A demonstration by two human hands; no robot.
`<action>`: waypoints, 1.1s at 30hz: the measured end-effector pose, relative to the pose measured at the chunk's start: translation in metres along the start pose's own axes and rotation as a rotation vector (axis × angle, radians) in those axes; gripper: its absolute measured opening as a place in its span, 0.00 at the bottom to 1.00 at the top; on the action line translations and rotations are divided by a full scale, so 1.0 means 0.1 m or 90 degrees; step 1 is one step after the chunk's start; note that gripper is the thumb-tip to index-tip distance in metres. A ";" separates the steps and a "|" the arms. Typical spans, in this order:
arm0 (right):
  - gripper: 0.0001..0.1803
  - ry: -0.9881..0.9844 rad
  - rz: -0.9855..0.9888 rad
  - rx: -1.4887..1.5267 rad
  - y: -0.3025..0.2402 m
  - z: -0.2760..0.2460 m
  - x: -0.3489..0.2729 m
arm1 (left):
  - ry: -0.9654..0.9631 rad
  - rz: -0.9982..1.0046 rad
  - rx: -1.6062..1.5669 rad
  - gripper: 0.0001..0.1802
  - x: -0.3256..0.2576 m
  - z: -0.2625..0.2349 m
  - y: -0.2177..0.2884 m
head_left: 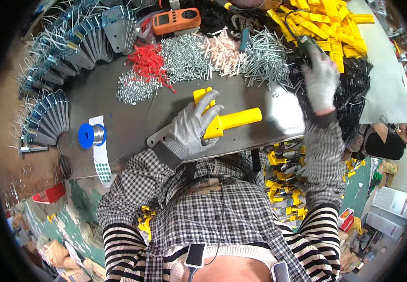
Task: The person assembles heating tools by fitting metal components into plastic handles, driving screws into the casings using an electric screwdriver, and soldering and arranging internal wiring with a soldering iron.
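My left hand (189, 124), in a grey glove, rests over the table with its fingers around a yellow plastic handle (241, 118). A flat grey metal plate (156, 136) with a hole in its end sticks out to the left from under that hand. My right hand (322, 84), also gloved, is stretched toward the far right; its fingers are smeared by motion. They are at a small dark tool (305, 43) with a black cord, beside a heap of yellow plastic handles (328, 26). Whether the fingers grip the tool is unclear.
Along the table's far side lie piles of silver screws (184, 56), red parts (148, 61), pale pink sleeves (222, 52) and nuts (135, 88). Metal plates with wires (48, 117) line the left. A blue solder spool (86, 136) and an orange meter (176, 21) stand nearby. Black cable ties (353, 89) lie right.
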State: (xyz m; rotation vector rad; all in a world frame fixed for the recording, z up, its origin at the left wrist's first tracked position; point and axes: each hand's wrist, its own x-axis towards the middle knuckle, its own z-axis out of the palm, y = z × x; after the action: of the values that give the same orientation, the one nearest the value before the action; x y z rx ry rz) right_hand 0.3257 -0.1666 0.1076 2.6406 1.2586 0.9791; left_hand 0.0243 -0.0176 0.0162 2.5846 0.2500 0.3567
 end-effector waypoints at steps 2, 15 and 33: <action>0.31 -0.100 0.042 -0.124 0.55 0.33 0.09 | 0.004 0.016 -0.012 0.38 0.05 0.00 0.01; 0.21 -0.017 0.409 1.436 -0.28 -0.91 -0.21 | 0.013 0.011 -0.037 0.39 0.02 -0.02 -0.03; 0.17 0.041 0.715 1.626 -0.96 -0.31 -0.65 | 0.030 0.033 -0.064 0.40 0.04 -0.01 -0.04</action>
State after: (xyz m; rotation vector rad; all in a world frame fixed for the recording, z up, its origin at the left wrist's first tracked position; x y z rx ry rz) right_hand 0.2125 -0.1554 0.0694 -0.6819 -0.0385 0.5823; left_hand 0.0276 -0.0125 0.0156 2.4889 0.1763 0.4381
